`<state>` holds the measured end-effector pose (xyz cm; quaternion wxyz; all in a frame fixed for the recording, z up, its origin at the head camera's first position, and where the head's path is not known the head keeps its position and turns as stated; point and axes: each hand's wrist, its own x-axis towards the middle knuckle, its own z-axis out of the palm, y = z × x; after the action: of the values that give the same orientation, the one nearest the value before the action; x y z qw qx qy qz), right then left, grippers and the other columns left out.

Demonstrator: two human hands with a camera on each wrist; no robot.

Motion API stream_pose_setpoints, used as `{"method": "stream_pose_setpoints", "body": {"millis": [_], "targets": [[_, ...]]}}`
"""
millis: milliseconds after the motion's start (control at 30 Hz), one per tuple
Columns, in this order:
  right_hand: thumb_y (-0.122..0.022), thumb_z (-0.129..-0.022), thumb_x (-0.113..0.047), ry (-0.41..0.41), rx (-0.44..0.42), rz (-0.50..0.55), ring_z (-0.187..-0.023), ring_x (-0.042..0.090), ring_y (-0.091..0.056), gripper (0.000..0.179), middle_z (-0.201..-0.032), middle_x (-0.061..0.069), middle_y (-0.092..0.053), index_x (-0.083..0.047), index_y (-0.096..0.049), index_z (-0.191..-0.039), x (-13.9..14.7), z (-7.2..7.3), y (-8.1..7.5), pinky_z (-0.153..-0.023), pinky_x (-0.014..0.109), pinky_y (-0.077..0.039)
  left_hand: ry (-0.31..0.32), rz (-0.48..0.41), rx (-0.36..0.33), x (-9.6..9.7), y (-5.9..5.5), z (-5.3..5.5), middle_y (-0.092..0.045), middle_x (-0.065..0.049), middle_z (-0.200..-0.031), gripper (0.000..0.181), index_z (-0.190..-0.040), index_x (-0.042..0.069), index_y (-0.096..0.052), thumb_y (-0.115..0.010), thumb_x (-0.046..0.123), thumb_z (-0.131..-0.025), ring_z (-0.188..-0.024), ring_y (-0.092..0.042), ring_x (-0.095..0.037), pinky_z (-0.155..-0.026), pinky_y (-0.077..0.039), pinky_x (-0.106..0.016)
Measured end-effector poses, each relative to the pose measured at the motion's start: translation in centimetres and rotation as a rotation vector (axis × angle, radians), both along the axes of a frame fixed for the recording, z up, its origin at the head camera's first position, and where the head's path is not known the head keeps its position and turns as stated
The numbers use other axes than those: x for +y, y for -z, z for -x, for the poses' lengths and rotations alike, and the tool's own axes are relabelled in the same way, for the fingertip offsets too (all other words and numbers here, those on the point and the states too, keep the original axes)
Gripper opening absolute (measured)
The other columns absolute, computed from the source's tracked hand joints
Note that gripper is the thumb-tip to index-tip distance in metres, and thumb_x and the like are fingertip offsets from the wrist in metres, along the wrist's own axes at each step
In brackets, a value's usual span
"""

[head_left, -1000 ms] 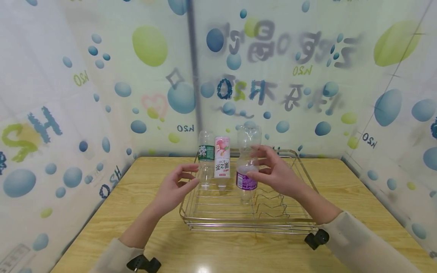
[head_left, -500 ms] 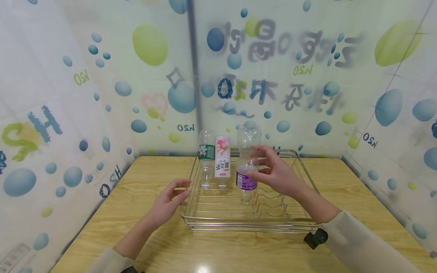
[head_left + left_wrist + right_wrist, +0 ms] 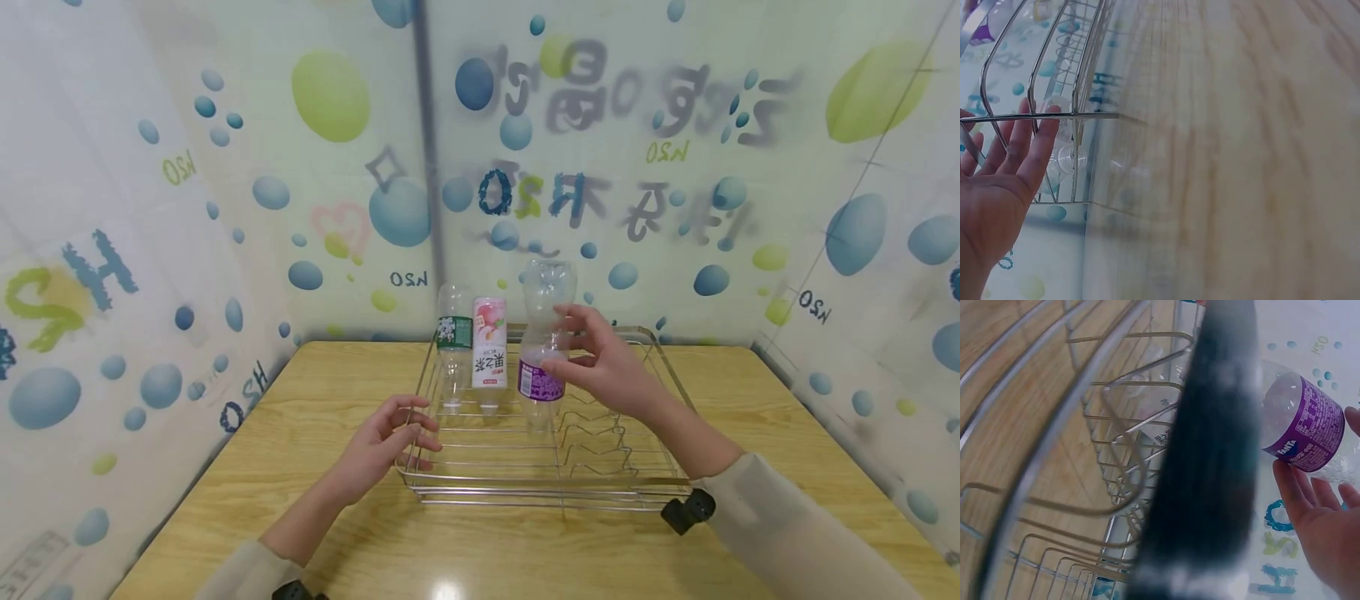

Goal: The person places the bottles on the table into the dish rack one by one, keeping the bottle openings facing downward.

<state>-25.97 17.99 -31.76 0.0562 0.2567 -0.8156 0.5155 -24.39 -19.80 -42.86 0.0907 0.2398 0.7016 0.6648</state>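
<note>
In the head view my right hand (image 3: 611,367) holds a clear plastic bottle (image 3: 551,287) upside down, thumb near its purple label. The right wrist view shows that label (image 3: 1310,428) reading Fanta, with fingers against it. The bottle is over the middle of a metal wire rack (image 3: 487,481). At the rack's near left side is my left hand (image 3: 375,450), fingers spread and loosely bent. In the left wrist view its fingers (image 3: 1041,150) lie along the rack's wires, not closed round anything. A clear bottle with a green label (image 3: 454,333) and a pink-and-white bottle (image 3: 490,342) lean inside the rack, bases up.
Bent wire dividers (image 3: 596,446) stand in the rack's right half. The rack sits on a wood-grain table (image 3: 300,392). A patterned curtain (image 3: 330,167) encloses the back and both sides. In the right wrist view, a dark blurred bar blocks the middle.
My left hand has moved from beside the green-labelled bottle down to the rack's near left side. The bottle in my right hand has risen slightly. The other two bottles stay put.
</note>
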Motion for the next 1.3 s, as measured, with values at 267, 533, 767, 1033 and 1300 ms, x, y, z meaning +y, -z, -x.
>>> {"method": "stream_pose_setpoints", "body": {"millis": [267,533,767,1033,1300], "targets": [[-0.079,-0.103,-0.035,0.079,-0.041,0.012,-0.14,0.037,-0.061,0.082,-0.16,0.01,-0.054,-0.019,-0.034,-0.169,-1.2,1.4,-2.0,-0.116,0.061,-0.055,0.026,-0.022,-0.019,-0.2,0.0,0.1,-0.062,-0.023,-0.131,0.038,-0.152,0.007,-0.045,-0.053,0.013,-0.116,-0.108,-0.078,-0.026,-0.087,-0.069,-0.057],[-0.077,-0.102,-0.041,0.144,-0.085,0.075,-0.14,0.033,-0.057,0.081,-0.161,0.009,-0.05,-0.027,-0.035,-0.169,-2.9,3.4,-2.9,-0.107,0.055,-0.06,0.041,-0.04,-0.028,-0.4,0.0,0.0,-0.062,-0.026,-0.132,0.035,-0.151,0.012,-0.046,-0.052,0.014,-0.117,-0.106,-0.078,-0.023,-0.087,-0.069,-0.057],[-0.078,-0.101,-0.035,0.223,-0.152,0.221,-0.136,0.031,-0.055,0.078,-0.161,0.01,-0.049,-0.027,-0.038,-0.168,-5.1,5.8,-2.2,-0.101,0.047,-0.061,0.046,-0.048,-0.03,-0.6,0.1,0.0,-0.062,-0.028,-0.132,0.033,-0.15,0.013,-0.047,-0.051,0.014,-0.117,-0.107,-0.078,-0.023,-0.087,-0.069,-0.057],[-0.077,-0.102,-0.036,0.264,-0.188,0.311,-0.133,0.03,-0.056,0.077,-0.162,0.01,-0.047,-0.027,-0.038,-0.168,-6.8,8.0,-0.8,-0.1,0.043,-0.06,0.049,-0.059,-0.025,-0.7,0.1,-0.1,-0.063,-0.026,-0.131,0.033,-0.15,0.014,-0.047,-0.05,0.014,-0.118,-0.107,-0.078,-0.023,-0.088,-0.069,-0.058],[-0.076,-0.103,-0.038,0.304,-0.217,0.317,-0.14,0.033,-0.054,0.079,-0.166,0.013,-0.044,-0.026,-0.036,-0.17,-7.0,9.1,0.5,-0.109,0.05,-0.056,0.056,-0.066,-0.024,-0.3,-0.2,-0.3,-0.064,-0.025,-0.131,0.034,-0.151,0.013,-0.046,-0.051,0.015,-0.118,-0.107,-0.077,-0.021,-0.089,-0.068,-0.061]]}}
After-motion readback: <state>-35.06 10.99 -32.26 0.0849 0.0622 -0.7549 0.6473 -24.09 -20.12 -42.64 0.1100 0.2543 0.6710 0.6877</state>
